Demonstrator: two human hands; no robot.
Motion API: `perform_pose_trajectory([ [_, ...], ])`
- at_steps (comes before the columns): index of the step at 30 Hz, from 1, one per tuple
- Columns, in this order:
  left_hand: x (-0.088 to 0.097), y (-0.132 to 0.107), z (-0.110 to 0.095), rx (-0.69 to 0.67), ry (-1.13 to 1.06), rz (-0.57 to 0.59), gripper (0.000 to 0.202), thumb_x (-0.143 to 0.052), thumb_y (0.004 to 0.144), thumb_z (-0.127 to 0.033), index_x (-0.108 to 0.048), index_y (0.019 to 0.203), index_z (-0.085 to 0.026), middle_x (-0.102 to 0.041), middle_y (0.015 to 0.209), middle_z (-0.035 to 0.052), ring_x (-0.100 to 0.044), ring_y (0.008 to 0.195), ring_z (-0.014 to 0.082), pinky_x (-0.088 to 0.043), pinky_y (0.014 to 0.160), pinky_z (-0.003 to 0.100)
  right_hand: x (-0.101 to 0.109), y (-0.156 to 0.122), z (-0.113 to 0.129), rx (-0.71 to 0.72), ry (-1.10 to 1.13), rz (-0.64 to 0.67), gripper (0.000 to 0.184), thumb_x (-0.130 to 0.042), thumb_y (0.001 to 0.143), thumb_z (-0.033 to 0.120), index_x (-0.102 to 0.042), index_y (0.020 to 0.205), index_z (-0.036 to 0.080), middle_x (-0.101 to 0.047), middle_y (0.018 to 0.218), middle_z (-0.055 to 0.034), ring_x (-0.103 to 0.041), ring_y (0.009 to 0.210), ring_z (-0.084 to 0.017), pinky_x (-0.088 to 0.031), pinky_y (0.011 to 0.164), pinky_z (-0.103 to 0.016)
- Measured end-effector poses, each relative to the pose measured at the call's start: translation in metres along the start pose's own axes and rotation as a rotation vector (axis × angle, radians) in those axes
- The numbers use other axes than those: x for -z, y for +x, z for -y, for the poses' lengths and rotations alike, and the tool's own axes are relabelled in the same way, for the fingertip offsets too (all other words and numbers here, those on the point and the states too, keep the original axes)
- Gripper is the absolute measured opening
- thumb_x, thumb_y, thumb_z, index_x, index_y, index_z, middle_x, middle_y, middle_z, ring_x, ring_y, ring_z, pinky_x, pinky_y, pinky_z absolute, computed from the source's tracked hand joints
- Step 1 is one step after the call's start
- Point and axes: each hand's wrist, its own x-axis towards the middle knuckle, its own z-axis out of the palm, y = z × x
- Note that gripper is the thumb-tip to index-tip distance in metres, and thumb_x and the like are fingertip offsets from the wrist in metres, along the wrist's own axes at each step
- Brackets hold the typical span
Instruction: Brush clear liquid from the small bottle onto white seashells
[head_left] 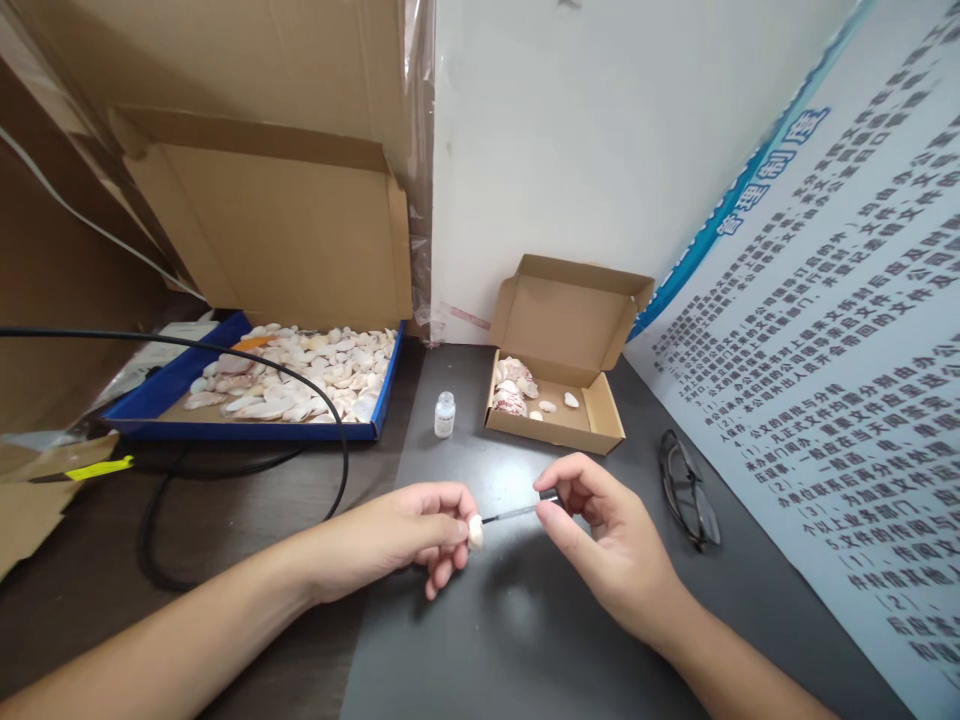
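Between thumb and fingers, my left hand (420, 535) pinches a small white seashell (475, 533) above the dark tabletop. My right hand (600, 545) grips the black cap of a thin brush applicator (514, 513). Its dark tip points left and meets the shell, or lies very close to it. Behind the hands stands a small clear glass bottle (444, 415) without a cap, upright, with whitish contents. A small open cardboard box (551, 435) farther back holds several shells, some with reddish markings.
A blue-sided box (247, 432) full of pale shells stands at back left, its lid raised. A black cable (341, 440) loops before it. Folded eyeglasses (686, 490) lie at right beside a large printed board (825, 350). A white panel (600, 130) rises behind.
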Motion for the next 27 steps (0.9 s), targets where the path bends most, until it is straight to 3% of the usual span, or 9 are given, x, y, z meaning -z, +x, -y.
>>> perform_pose_trajectory([
  [13,-0.0012,-0.0006,-0.0010,-0.001,-0.031,-0.006,0.024,-0.069,0.083,-0.035,-0.054,0.087,-0.017,-0.060,0.071,-0.0019,-0.052,0.056,0.0081,-0.044,0.057,0.022,0.0019,-0.0026,0.0001,-0.022,-0.045,0.021,0.001,-0.060,0.083,0.021,-0.059,0.084,0.021,-0.047,0.061,0.0050,-0.048,0.054,-0.012,-0.042,0.047,-0.021],
  [27,-0.0072,0.0000,0.0003,-0.051,-0.178,-0.060,0.026,-0.073,0.081,-0.034,-0.054,0.084,-0.016,-0.059,0.069,-0.0029,-0.052,0.053,0.0071,-0.046,0.055,0.021,0.0000,0.0023,-0.0079,-0.091,0.198,-0.032,0.005,-0.058,0.085,0.025,-0.056,0.086,0.021,-0.045,0.061,0.0070,-0.040,0.049,-0.010,-0.035,0.049,-0.023],
])
